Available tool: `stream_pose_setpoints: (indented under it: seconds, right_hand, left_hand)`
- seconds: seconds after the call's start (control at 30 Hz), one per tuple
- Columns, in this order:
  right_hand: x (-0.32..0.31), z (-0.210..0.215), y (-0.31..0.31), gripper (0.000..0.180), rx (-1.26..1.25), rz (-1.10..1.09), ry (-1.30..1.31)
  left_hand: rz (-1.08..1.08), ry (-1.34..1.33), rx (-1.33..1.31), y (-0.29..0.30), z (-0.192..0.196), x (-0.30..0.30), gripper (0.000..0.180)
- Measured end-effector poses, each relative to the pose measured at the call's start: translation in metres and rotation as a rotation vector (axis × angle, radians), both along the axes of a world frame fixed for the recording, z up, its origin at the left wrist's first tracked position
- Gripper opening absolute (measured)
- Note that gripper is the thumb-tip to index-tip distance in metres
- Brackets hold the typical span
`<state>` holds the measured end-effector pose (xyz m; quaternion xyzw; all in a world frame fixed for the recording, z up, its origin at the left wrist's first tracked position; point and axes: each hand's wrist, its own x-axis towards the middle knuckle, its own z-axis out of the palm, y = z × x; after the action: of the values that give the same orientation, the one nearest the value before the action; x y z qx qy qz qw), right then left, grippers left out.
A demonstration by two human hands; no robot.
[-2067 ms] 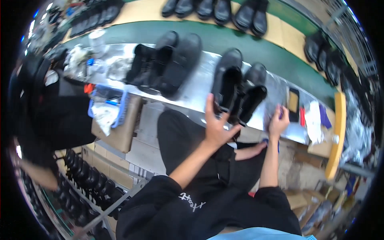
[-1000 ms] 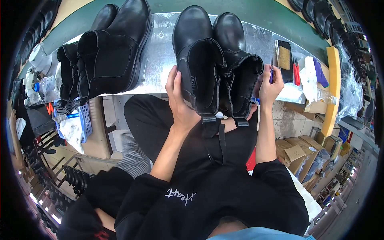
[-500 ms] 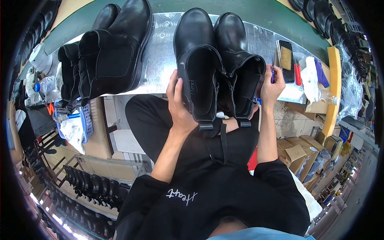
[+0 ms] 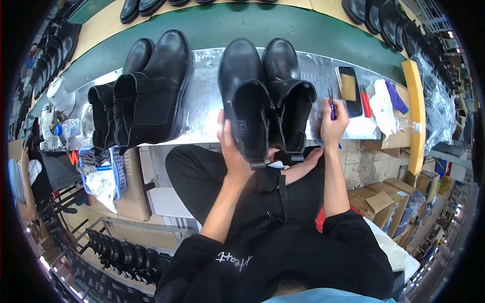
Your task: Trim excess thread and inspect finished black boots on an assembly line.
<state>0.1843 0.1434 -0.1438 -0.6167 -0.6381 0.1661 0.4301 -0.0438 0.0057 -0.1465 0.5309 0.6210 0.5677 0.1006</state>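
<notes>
A pair of black ankle boots stands in front of me on a metal-topped table, toes pointing away. My left hand [image 4: 235,151] is closed round the left boot [image 4: 241,65] at the back of its shaft, with fingers along the outer side. Close beside it stands the right boot [image 4: 284,63], its shaft gaping. To the right of that boot, my right hand [image 4: 334,126] grips purple thread snips [image 4: 333,108], points upward, apart from the boot. A second black pair [image 4: 160,101] stands to the left, shafts toward me.
On the metal tabletop [image 4: 204,91] at right lie a phone [image 4: 356,103] with a tan block on it, red-handled snips [image 4: 366,103] and a white cloth [image 4: 382,108]. A blue basket [image 4: 118,174] hangs at left. More boots [image 4: 371,12] line the far side; cardboard boxes [image 4: 376,199] stand lower right.
My view has tilted up, so the table and boots sit lower in the picture. My right hand, still holding the snips, shows a wider gap from the right boot. My left hand keeps its hold.
</notes>
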Motion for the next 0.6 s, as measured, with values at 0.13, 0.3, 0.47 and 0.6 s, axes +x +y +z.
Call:
stream_pose_setpoints:
  seconds: [0.13, 0.3, 0.47, 0.6]
  right_hand:
    - [-0.005, 0.004, 0.0, 0.024, -0.035, 0.01, 0.013]
    - [-0.004, 0.007, 0.0, 0.024, -0.001, 0.021, 0.011]
    - [-0.005, 0.007, -0.001, 0.025, 0.008, 0.016, 0.003]
    - [-0.005, 0.006, -0.001, 0.025, -0.013, 0.021, 0.004]
  left_hand:
    - [0.013, 0.073, -0.061, 0.001, 0.001, -0.004, 0.127]
    - [0.038, 0.124, -0.046, 0.002, -0.002, -0.002, 0.128]
    - [0.037, 0.118, -0.046, 0.0, -0.006, -0.001, 0.128]
    - [0.046, 0.147, -0.074, -0.002, -0.006, -0.002, 0.127]
